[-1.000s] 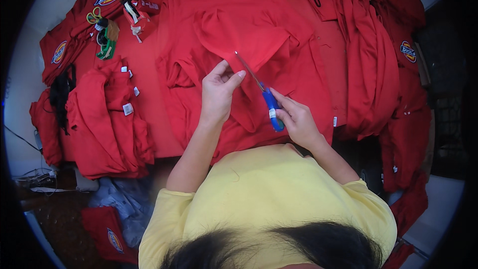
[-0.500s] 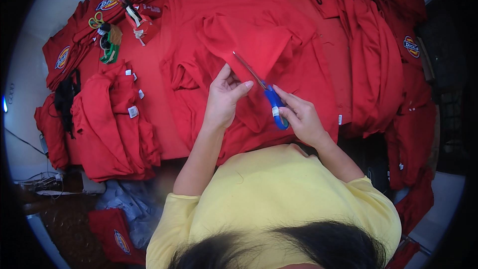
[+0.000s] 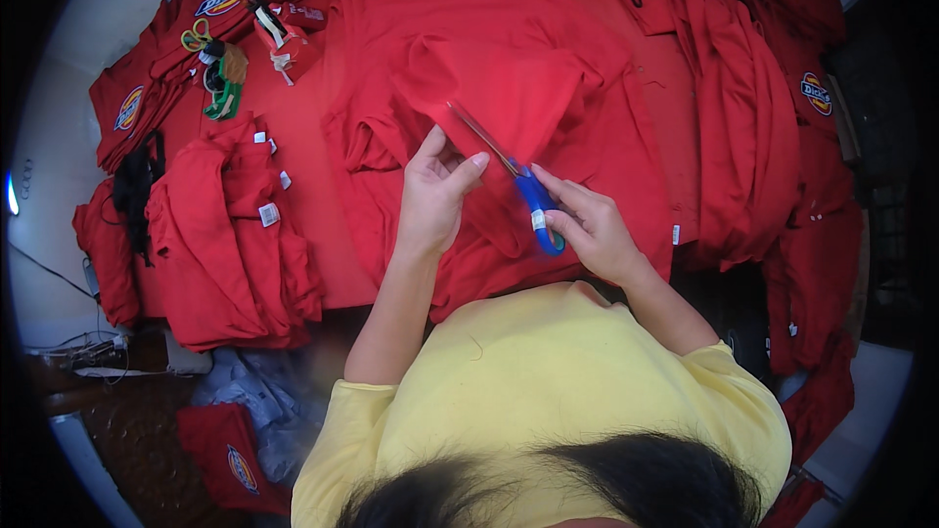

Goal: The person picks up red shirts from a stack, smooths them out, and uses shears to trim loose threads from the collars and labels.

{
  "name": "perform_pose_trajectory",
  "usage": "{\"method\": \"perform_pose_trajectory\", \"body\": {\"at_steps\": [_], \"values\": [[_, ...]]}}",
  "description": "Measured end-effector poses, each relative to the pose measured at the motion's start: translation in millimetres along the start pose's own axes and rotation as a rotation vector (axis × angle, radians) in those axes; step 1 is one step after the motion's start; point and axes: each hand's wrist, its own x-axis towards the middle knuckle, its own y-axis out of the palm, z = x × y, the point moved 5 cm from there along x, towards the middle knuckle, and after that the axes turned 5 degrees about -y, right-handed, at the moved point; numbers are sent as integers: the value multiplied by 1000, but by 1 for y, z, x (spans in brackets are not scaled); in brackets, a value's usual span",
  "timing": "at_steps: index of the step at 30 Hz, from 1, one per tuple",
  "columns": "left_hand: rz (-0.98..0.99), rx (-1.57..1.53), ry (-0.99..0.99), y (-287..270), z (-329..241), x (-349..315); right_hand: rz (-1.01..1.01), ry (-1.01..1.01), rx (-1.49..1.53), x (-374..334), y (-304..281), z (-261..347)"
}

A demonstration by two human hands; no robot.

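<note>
My right hand (image 3: 597,230) grips a pair of scissors (image 3: 536,205) by the blue handles. The slim blades point up and to the left, close together, and lie over the fabric. Beside them, my left hand (image 3: 435,196) holds a fold of a red garment (image 3: 499,88), its thumb towards the blades and some fingertips partly hidden in the cloth. That garment is spread loosely in front of me, with a raised fold just beyond both hands. Whether the blades touch the cloth I cannot tell.
Folded red garments with white tags (image 3: 230,244) lie at the left, and more red clothing (image 3: 748,137) is piled at the right. A green tape dispenser (image 3: 225,98) and yellow-handled scissors (image 3: 197,36) sit at the far left. Clear plastic bags (image 3: 249,396) lie below the table edge.
The scissor blades have shifted very slightly to the left, and both hands stay almost in place. The whole view has moved a little, so the surroundings appear slightly further right.
</note>
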Motion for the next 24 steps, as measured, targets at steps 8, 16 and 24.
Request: {"method": "perform_pose_trajectory", "body": {"at_steps": [8, 16, 24], "values": [[-30, -27, 59, -14, -9, 6, 14, -71, -52, 4, 7, 6], [32, 32, -1, -14, -7, 0, 25, 50, 223, 10, 11, -8], [-5, -266, -13, -69, -9, 35, -259, 66, 506, 38, -53, -29]]}}
